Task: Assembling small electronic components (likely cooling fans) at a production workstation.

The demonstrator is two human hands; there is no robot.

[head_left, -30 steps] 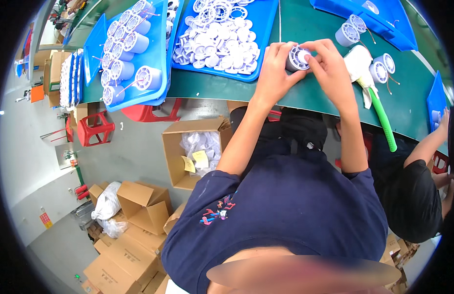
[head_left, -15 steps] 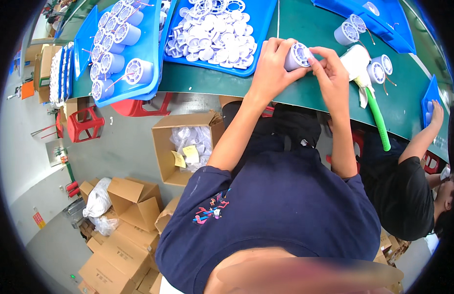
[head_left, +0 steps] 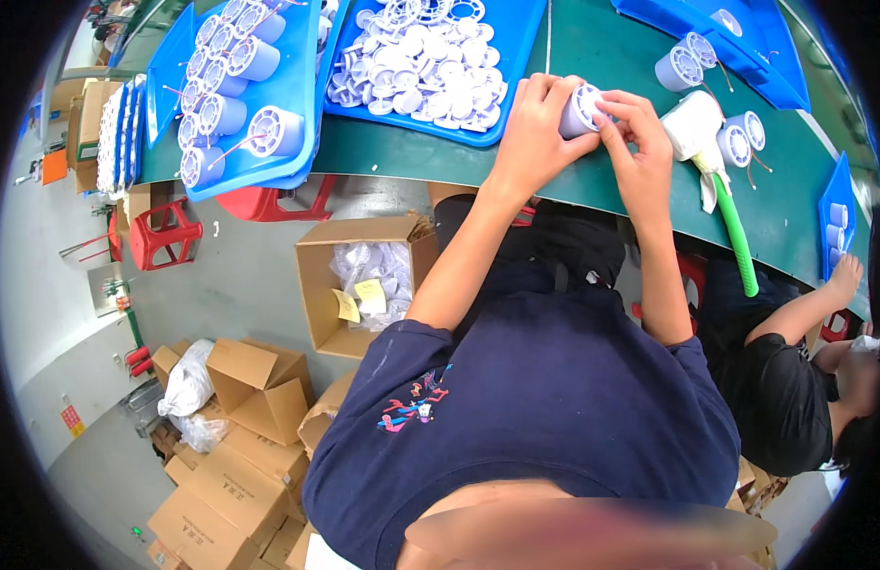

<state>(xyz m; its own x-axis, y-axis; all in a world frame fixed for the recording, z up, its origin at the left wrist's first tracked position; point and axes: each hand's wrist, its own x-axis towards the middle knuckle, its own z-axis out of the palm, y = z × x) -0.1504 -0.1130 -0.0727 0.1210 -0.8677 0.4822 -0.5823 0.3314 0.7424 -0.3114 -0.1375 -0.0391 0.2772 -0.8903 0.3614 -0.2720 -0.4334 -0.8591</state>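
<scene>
Our left hand point(head_left: 535, 128) grips the pale cylinder point(head_left: 580, 112) to keep it steady, while our right hand point(head_left: 639, 142) closes its fingertips on the white ribbed end near the blue tray point(head_left: 516, 57).

An open brown box point(head_left: 364, 285) with yellow notes point(head_left: 359, 301) stands under the bench; more brown boxes point(head_left: 240, 446) lie lower left.
</scene>
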